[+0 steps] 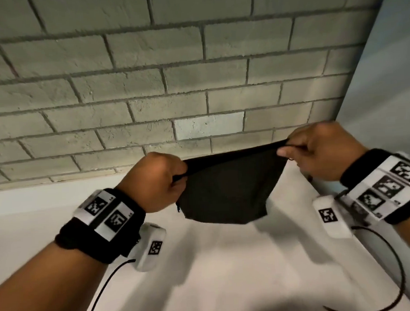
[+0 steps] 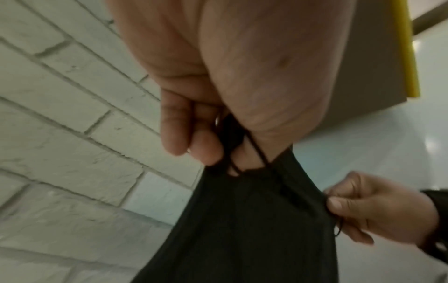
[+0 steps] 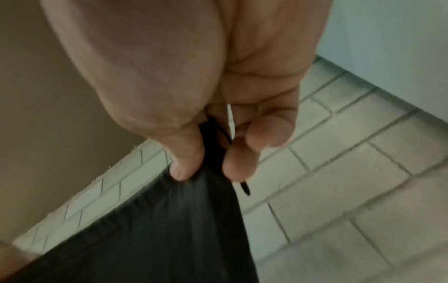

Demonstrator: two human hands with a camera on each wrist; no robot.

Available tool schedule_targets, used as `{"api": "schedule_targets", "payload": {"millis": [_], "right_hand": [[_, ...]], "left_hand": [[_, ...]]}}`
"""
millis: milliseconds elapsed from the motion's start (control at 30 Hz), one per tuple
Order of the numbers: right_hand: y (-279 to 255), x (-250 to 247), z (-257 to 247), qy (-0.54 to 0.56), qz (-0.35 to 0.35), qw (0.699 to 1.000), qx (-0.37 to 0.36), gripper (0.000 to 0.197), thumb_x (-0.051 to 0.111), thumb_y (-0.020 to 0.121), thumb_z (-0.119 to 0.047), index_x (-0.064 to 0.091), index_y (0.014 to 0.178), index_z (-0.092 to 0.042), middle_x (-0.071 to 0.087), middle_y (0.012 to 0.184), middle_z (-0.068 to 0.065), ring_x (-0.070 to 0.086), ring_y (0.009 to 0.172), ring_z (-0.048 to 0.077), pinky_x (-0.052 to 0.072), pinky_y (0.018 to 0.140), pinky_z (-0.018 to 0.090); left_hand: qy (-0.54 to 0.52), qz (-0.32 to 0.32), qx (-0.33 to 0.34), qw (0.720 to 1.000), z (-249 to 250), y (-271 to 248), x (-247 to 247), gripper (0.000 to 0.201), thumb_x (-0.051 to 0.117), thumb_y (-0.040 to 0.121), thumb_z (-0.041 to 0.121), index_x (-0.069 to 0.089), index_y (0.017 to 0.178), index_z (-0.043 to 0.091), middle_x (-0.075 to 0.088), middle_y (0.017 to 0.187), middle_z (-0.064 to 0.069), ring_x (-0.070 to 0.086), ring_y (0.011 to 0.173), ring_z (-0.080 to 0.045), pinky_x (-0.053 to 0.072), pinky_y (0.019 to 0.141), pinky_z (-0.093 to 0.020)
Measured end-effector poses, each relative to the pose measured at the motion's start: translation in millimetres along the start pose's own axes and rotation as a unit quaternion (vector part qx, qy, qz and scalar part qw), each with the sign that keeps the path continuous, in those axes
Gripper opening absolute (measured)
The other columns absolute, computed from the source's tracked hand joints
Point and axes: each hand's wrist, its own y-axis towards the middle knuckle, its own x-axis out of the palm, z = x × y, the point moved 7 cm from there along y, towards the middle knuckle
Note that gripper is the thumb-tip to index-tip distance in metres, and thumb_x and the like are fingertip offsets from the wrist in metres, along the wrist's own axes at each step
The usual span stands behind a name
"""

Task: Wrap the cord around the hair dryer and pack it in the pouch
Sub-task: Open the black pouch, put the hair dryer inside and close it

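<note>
Brick wall (image 1: 125, 71) behind; left hand (image 1: 153, 181) and right hand (image 1: 321, 152) pinch the pouch (image 1: 226, 189) mouth's opposite ends, stretched taut above the counter (image 1: 228, 272).

Pouch (image 1: 226, 189) between hands, before wall (image 1: 149, 87)

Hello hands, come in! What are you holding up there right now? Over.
Left hand and right hand each grip a top corner of the black pouch. Pouch hangs above the white table. Hair dryer not visible. Nothing blocking.
</note>
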Motion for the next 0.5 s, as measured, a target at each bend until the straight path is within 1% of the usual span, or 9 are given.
{"api": "schedule_targets", "payload": {"millis": [67,100,133,200,233,300,367,400,500], "right_hand": [[-6,-30,20,0.027,-0.009,0.998,0.051,0.021,0.070,0.083,-0.032,0.077,0.071,-0.016,0.072,0.061,-0.001,0.066,0.060,0.016,0.051,0.066,0.029],[-6,-37,25,0.064,-0.027,0.995,0.077,0.021,0.073,0.080,-0.033,0.076,0.065,-0.019,0.069,0.053,-0.002,0.064,0.052,0.011,0.051,0.060,0.026],[-8,-41,32,0.104,-0.047,0.988,0.103,0.023,0.075,0.078,-0.031,0.073,0.057,-0.020,0.066,0.046,0.000,0.059,0.043,0.009,0.049,0.053,0.023],[-14,-45,54,0.154,-0.071,0.974,0.149,0.030,0.078,0.076,-0.022,0.068,0.049,-0.012,0.057,0.037,0.004,0.047,0.033,0.013,0.040,0.041,0.019],[-17,-44,67,0.161,-0.083,0.968,0.171,0.032,0.078,0.076,-0.017,0.066,0.048,-0.006,0.052,0.037,0.008,0.042,0.033,0.015,0.036,0.038,0.018],[-24,-33,93,0.146,-0.122,0.957,0.218,0.035,0.077,0.074,-0.013,0.060,0.047,0.002,0.043,0.040,0.013,0.037,0.035,0.018,0.032,0.037,0.018],[-29,-18,124,0.108,-0.162,0.944,0.268,0.039,0.076,0.071,-0.014,0.053,0.041,-0.004,0.039,0.040,0.009,0.034,0.034,0.017,0.031,0.040,0.020],[-31,-12,139,0.085,-0.174,0.937,0.290,0.038,0.075,0.068,-0.016,0.051,0.039,-0.008,0.039,0.039,0.006,0.035,0.034,0.016,0.032,0.042,0.022],[-29,7,183,0.034,-0.195,0.920,0.339,0.035,0.074,0.063,-0.023,0.052,0.038,-0.011,0.043,0.039,0.002,0.043,0.040,0.017,0.036,0.046,0.026]], "left_hand": [[-0.147,0.009,-0.037,0.988,6,22,5,0.036,0.065,0.084,0.006,0.043,0.057,0.012,0.040,0.049,0.003,0.040,0.042,-0.011,0.034,0.043,-0.022],[-0.225,0.000,-0.064,0.972,4,24,8,0.034,0.067,0.086,0.006,0.045,0.059,0.010,0.042,0.048,0.001,0.042,0.040,-0.011,0.035,0.041,-0.021],[-0.295,-0.015,-0.080,0.952,7,26,12,0.032,0.068,0.086,0.004,0.046,0.062,0.008,0.045,0.047,-0.001,0.045,0.039,-0.013,0.036,0.038,-0.020],[-0.401,-0.057,-0.084,0.911,13,37,32,0.030,0.070,0.083,0.000,0.046,0.066,0.007,0.049,0.047,-0.005,0.051,0.037,-0.014,0.036,0.034,-0.018],[-0.428,-0.084,-0.078,0.896,17,44,46,0.030,0.071,0.082,0.001,0.046,0.067,0.009,0.050,0.048,-0.008,0.053,0.038,-0.015,0.036,0.035,-0.018],[-0.439,-0.142,-0.063,0.885,28,59,77,0.030,0.074,0.081,0.009,0.048,0.068,0.015,0.052,0.051,-0.009,0.057,0.039,-0.020,0.037,0.040,-0.022],[-0.440,-0.185,-0.065,0.876,36,74,110,0.029,0.074,0.082,0.010,0.048,0.070,0.015,0.054,0.051,-0.005,0.058,0.041,-0.020,0.040,0.044,-0.025],[-0.436,-0.196,-0.073,0.875,39,81,125,0.028,0.073,0.083,0.008,0.048,0.071,0.013,0.055,0.050,-0.003,0.058,0.040,-0.018,0.040,0.043,-0.023],[-0.434,-0.177,-0.106,0.877,44,108,162,0.026,0.070,0.084,0.000,0.047,0.072,0.007,0.050,0.045,0.001,0.055,0.036,-0.012,0.041,0.038,-0.018]]}}
